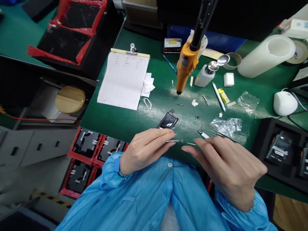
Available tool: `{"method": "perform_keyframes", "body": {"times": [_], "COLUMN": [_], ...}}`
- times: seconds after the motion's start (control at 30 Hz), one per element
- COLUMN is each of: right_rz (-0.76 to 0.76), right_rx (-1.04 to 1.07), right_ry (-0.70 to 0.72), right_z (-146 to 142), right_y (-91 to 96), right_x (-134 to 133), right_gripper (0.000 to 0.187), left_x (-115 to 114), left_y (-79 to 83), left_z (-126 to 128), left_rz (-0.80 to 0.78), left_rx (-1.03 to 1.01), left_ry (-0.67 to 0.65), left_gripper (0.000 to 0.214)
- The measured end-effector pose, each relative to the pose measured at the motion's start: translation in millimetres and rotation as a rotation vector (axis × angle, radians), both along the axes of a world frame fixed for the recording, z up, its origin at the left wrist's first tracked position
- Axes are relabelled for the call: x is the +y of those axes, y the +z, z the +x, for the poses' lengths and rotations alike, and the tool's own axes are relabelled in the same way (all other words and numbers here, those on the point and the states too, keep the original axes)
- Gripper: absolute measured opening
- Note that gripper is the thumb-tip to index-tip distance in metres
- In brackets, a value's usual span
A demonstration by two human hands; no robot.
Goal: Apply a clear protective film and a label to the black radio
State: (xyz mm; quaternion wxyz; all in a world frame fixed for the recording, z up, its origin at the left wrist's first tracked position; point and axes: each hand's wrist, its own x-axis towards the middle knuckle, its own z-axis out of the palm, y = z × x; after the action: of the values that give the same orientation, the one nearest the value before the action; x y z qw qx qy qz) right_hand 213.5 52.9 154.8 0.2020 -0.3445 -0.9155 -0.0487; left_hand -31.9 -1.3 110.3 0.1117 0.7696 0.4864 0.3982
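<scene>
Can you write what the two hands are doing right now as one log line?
left hand: pinches thin metal tool | right hand: open, near tweezers | black device: on green mat

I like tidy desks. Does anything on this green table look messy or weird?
A little messy: white scraps lie scattered on the green mat near the hanging orange screwdriver, and crumpled clear bags sit by the right hand. Nothing looks spilled or broken.

Glossy black device (167, 121), matt green mat (134, 118)
</scene>
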Motion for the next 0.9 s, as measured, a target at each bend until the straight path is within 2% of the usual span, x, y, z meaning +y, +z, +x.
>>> {"method": "perform_keyframes", "body": {"times": [0.33, 0.53, 0.7, 0.9], "right_rz": [0.029, 0.045, 0.038, 0.069], "right_rx": [0.011, 0.056, 0.045, 0.115], "right_ry": [0.062, 0.113, 0.113, 0.1], "right_z": [-6, -4, -1, 1], "right_y": [-0.2, 3.8, 6.0, -0.4], "right_x": [2, -1, -6, -10], "right_gripper": [0.023, 0.028, 0.029, 0.03], "left_x": [2, 6, 6, 5], "left_y": [-2.1, 0.4, 3.7, 1.8], "left_z": [-1, -8, -8, -7], "left_rz": [0.02, 0.006, -0.008, 0.008], "left_rx": [0.015, -0.067, -0.108, -0.117], "left_ry": [-0.049, -0.113, -0.151, -0.15], "left_gripper": [0.026, 0.027, 0.027, 0.027]}}
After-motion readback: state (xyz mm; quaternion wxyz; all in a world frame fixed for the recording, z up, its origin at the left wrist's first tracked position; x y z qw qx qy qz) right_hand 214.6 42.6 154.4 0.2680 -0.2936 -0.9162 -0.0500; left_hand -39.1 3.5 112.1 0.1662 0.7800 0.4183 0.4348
